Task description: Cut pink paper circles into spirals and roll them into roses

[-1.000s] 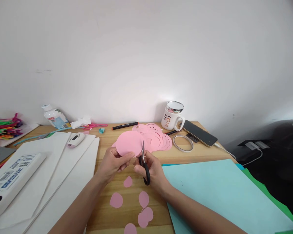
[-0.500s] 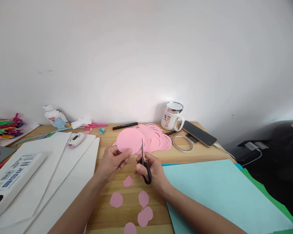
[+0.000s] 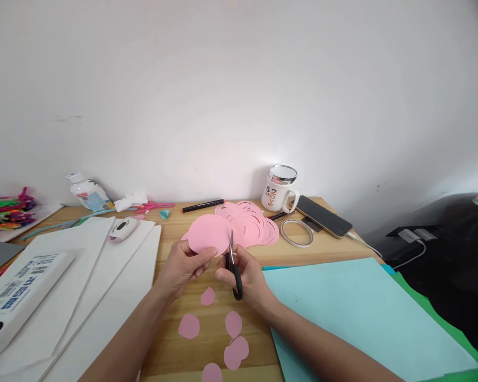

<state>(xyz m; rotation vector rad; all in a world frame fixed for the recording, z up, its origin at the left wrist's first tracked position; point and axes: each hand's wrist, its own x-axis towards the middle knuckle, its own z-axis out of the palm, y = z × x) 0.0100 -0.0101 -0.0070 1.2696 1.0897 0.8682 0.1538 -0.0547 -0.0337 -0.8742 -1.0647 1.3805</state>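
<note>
A pink paper disc is being held up above the counter, in front of the pink pile, its face turned toward the camera. Its lower edge is being pinched by the left hand, whose grip is being kept closed, with the thumb laid over the paper and the fingers tucked behind. At the disc's right edge, black-handled scissors are being held upright by the right hand, its grip being curled closed around the handles; whether paper is being caught between the blades cannot be told.

Just behind the disc, a pile of pink paper pieces is being backed by a black marker and a white mug. Nearer the camera, below the hands, small pink petals are being left scattered. On the right, a ring, a phone and light-blue sheets are being supported; on the left, white sheets are being partly covered by a white box-like object.
</note>
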